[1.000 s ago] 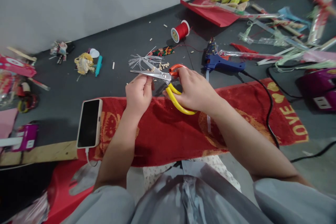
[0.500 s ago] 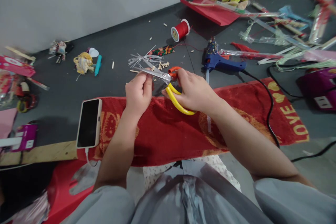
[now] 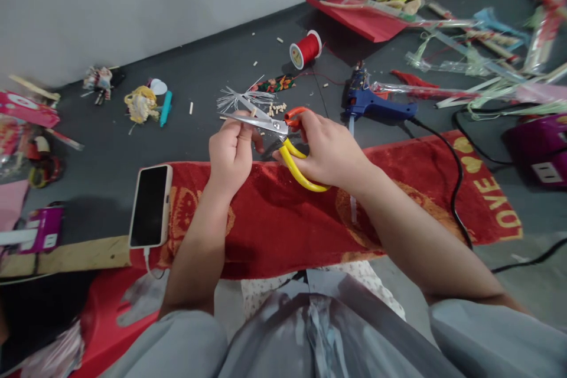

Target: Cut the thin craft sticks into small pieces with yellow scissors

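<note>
Pinching a thin stick between thumb and fingertips, left hand is holding it at the scissors above the red towel, right hand is clamping the looped handles; stick likely light, brittle, so grip near the cut.

Head-worn view, steeply down, close above floor

The scissors hang over the towel's far edge. The phone lies on its left end, the glue gun on the floor behind it, and the thread spool farther back.
</note>
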Motion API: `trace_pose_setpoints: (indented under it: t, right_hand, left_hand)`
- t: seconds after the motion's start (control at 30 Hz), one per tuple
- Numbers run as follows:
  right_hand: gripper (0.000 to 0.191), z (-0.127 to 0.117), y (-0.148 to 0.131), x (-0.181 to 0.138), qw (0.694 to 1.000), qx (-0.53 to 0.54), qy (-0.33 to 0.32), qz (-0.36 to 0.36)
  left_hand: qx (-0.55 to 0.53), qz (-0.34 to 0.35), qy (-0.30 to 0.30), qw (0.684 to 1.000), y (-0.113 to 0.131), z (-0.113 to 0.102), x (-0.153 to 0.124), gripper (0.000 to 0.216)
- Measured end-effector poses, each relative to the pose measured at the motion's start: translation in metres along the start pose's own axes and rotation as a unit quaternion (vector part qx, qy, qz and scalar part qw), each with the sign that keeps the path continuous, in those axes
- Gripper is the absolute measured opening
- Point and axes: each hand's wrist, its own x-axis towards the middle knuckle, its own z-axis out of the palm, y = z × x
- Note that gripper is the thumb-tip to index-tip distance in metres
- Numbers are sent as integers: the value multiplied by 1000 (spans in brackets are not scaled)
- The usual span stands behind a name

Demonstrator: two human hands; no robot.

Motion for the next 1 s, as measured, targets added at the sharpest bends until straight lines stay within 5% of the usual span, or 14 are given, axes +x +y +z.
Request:
trace_pose_setpoints:
  t: [0.33,1.0]
  right_hand:
    - [57,0,1,1,1000,3,-20,8]
    - [62,-4,-5,3,994,-21,-92,56]
  left_hand:
    - [4,5,5,1000,-4,2,-1,35]
    - [184,50,49,980,-8,0,-2,34]
